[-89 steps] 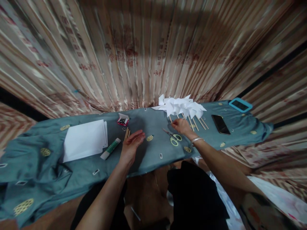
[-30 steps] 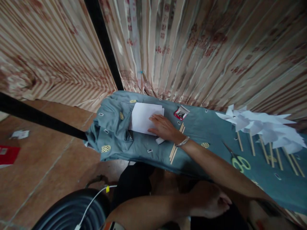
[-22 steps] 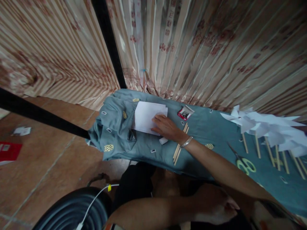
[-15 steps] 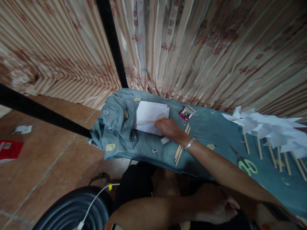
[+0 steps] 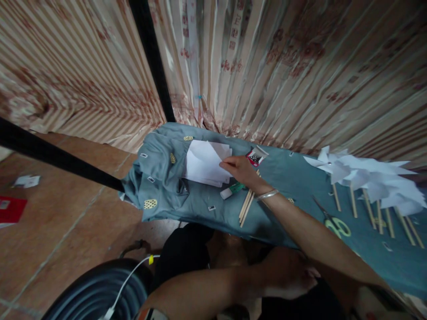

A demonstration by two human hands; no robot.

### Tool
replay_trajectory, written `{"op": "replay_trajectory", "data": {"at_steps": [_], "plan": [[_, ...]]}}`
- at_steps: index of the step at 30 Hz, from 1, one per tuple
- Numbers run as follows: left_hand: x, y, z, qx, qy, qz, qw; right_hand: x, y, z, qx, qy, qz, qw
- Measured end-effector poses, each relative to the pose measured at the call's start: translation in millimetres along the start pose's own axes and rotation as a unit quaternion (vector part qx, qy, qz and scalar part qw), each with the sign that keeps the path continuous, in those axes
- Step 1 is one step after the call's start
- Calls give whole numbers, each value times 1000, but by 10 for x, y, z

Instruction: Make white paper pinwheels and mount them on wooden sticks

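Note:
My right hand [image 5: 238, 169], with a silver bracelet at the wrist, pinches the right edge of a white paper sheet [image 5: 203, 162]. That sheet is partly lifted and bent over other white sheets on the cloth. Just below the hand lies a white and green glue stick [image 5: 226, 194]. Several wooden sticks [image 5: 246, 208] lie beside it, partly under my wrist. A small red and white box [image 5: 256, 156] of tiny metal pieces stands open behind the hand. My left hand [image 5: 295, 275] rests over my lap below my right forearm, its fingers curled in shadow.
Scissors [image 5: 336, 224] with yellow-green handles lie on the blue-grey cloth [image 5: 283, 226]. Several white paper pinwheels [image 5: 373, 178] on wooden sticks lie at the right. Black poles [image 5: 155, 66] and a striped curtain [image 5: 220, 80] border the surface. A black round stool [image 5: 100, 293] stands lower left.
My right hand has moved slightly right and up, raising the edge of the top sheet. The glue stick shows more of its green part. My left hand stays in my lap.

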State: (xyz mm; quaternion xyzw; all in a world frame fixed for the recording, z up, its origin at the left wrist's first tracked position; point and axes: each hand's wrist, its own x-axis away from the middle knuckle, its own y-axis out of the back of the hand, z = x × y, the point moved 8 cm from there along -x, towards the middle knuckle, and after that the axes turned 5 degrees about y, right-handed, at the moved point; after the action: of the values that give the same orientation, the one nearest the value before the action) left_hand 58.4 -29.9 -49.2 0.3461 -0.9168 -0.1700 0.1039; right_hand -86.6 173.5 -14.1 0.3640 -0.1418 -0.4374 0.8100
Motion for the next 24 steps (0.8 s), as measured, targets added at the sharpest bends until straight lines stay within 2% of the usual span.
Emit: {"op": "replay_trajectory", "data": {"at_steps": [3, 6, 8, 10, 11, 13, 14, 16, 18, 21, 24], "plan": [[37, 127, 10, 36, -22, -24, 999, 208, 409, -229, -156, -63, -118, 979], [35, 316, 93, 55, 21, -69, 996, 670, 995, -300, -200, -56, -277, 938], [48, 512, 149, 70, 57, -132, 987, 1096, 1374, -222, -141, -39, -374, 916], [76, 704, 132, 86, 44, -172, 980, 1528, 1638, -74, -29, -31, -439, 897], [112, 836, 117, 88, 29, -207, 974, 1712, 1705, 2, 34, -27, -452, 891], [204, 1095, 88, 73, -7, -266, 961, 1969, 1691, 125, 148, 6, -429, 891], [266, 1230, 81, 62, -25, -300, 952, 2045, 1611, 139, 189, 30, -394, 899], [360, 1427, 98, 15, -37, -336, 941, 2163, 1371, 80, 256, 75, -319, 909], [431, 1555, 136, -40, -36, -367, 929, 2260, 1101, -110, 307, 75, -245, 917], [434, 1542, 166, -151, -41, -371, 915, 2442, 808, -364, 326, 71, -189, 923], [312, 1329, 201, -238, -45, -312, 919, 2639, 708, -465, 303, 63, -181, 933]]}}
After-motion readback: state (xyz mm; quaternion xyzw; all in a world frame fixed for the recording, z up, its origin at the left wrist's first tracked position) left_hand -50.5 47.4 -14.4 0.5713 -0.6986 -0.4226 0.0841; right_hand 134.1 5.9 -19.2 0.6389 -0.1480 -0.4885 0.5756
